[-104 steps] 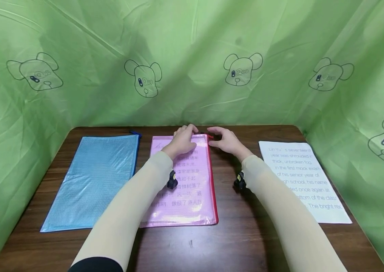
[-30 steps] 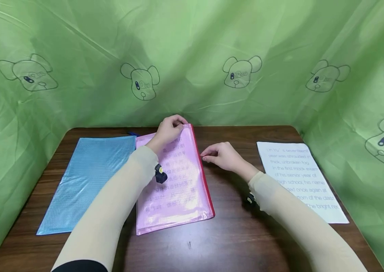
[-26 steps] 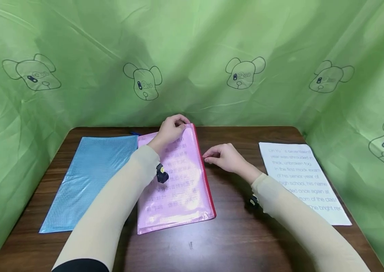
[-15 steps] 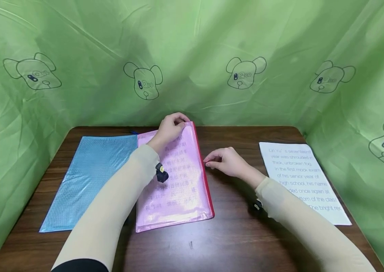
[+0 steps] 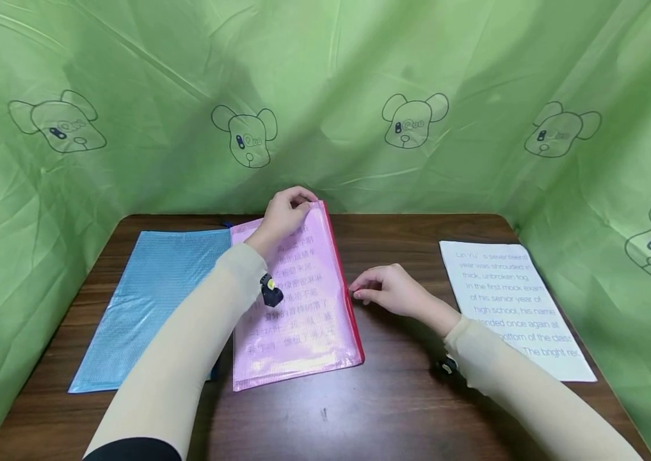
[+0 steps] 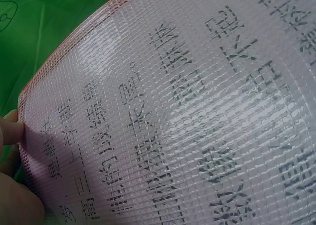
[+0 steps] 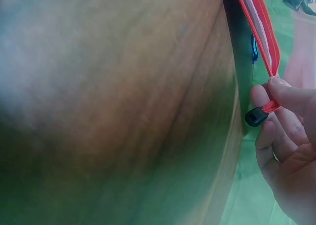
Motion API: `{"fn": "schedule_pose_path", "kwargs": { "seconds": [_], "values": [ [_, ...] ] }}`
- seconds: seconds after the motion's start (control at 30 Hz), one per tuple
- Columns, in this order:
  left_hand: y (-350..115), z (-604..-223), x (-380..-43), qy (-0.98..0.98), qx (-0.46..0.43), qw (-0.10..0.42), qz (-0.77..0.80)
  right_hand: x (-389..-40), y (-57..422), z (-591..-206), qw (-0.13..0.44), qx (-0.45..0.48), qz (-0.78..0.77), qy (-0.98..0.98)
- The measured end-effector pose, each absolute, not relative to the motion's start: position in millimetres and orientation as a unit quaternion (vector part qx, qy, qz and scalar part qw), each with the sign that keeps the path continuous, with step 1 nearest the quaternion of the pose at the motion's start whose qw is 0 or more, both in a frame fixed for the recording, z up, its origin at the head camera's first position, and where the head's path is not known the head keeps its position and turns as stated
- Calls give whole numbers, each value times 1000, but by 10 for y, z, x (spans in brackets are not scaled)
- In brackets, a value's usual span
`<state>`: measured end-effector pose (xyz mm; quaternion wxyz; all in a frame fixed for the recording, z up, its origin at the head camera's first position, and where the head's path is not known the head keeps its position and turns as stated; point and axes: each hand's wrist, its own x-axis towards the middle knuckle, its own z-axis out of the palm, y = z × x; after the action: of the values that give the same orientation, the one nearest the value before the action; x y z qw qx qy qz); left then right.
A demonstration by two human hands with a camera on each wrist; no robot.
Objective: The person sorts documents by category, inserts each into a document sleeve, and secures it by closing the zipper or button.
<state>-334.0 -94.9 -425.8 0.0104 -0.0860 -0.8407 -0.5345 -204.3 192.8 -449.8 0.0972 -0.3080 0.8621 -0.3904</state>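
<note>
1. Nearest, two pale sleeves [image 5: 169, 358] reach in from the bottom, the left one with a black band at its near end; a small black device [image 5: 270, 291] sits at each wrist.
2. Beneath them lies a dark wood-grain table [image 5: 325, 435].
3. The pink pouch [image 5: 302, 320] is in the middle of the table, slightly turned, with a red zip edge [image 5: 353, 320] along its right side. Lines of Chinese characters show through its mesh.
4. Left of it lies a blue pouch [image 5: 158, 288], close against the pink one's left edge; whether the two overlap, I cannot tell.
5. On the right, well apart from the pink pouch, lies white paper [image 5: 515, 307] printed in English, partly behind the right sleeve.
6. The right hand [image 5: 397, 291] is about halfway along the red zip edge, thumb and finger pinching the red zip pull [image 7: 271, 106]; its black tip pokes out beside the fingers.
7. Farther off, the left hand [image 5: 283, 214] pinches the pink pouch's top edge near the right corner.
8. Behind everything hangs a green curtain [image 5: 325, 77] printed with mouse-like heads.
</note>
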Motion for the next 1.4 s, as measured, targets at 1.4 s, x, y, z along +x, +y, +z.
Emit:
{"fn": "schedule_pose_path", "kwargs": {
  "seconds": [1.4],
  "values": [
    [-938, -4416, -3262, -848, -67, 77, -519, -1474, 2593, -4366, 21, -387, -223, 894]
  ]
}}
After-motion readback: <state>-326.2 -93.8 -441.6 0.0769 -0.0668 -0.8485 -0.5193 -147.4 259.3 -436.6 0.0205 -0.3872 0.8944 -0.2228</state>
